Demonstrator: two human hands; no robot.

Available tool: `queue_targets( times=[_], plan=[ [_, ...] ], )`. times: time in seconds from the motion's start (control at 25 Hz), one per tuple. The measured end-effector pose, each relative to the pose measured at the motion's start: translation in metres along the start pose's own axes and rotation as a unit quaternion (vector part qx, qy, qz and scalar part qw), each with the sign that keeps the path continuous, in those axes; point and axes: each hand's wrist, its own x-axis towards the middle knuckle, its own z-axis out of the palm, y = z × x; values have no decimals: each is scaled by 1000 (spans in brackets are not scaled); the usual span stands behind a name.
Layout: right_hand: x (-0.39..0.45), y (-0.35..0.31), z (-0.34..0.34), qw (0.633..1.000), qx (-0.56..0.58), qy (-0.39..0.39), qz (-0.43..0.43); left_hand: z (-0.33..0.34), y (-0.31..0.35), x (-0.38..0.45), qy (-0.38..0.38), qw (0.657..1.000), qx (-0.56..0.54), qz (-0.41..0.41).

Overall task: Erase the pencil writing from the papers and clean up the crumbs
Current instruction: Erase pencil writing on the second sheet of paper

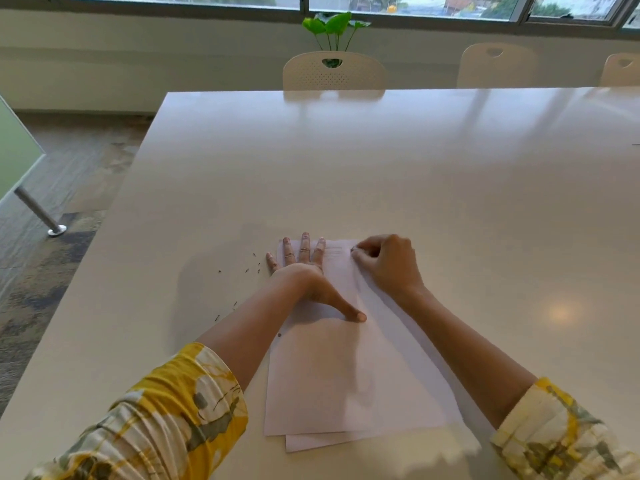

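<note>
Sleeves (166, 420) nearest. Paper stack (346, 382) on white table (346, 161). Left hand (304, 271) flat, fingers spread, pinning top sheet. Right hand (388, 261) curled at far edge, probably pinching an eraser, hidden. Faint writing remains; crumbs (247, 270) left of stack, unswept.

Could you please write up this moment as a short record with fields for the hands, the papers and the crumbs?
left hand: left hand lies flat with fingers spread, pressing the far end of the top white paper sheet
right hand: right hand is curled at the sheet's far right corner; what it pinches is hidden
papers: a stack, a lower sheet peeking out at the near edge
crumbs: dark eraser crumbs scattered on the glossy white table, left of the papers
</note>
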Motion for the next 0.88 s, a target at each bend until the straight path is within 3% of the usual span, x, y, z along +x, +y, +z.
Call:
queue_targets(
  times=[0.12,0.32,0.52,0.72,0.88],
  plan=[
    [-34,-6,2,997,30,-49,-46,1,0,1,-1,1000,1,3],
    [21,24,-25,998,7,34,54,-3,1,1,-15,1000,1,-7],
    [-24,-1,0,997,18,-56,-50,-1,2,3,-8,1000,12,-2],
    [18,19,-16,999,16,28,43,-2,3,-3,-12,1000,-3,-9],
    [-12,1,-2,999,29,-27,-18,-3,4,-4,-8,1000,5,-5]
  ],
)
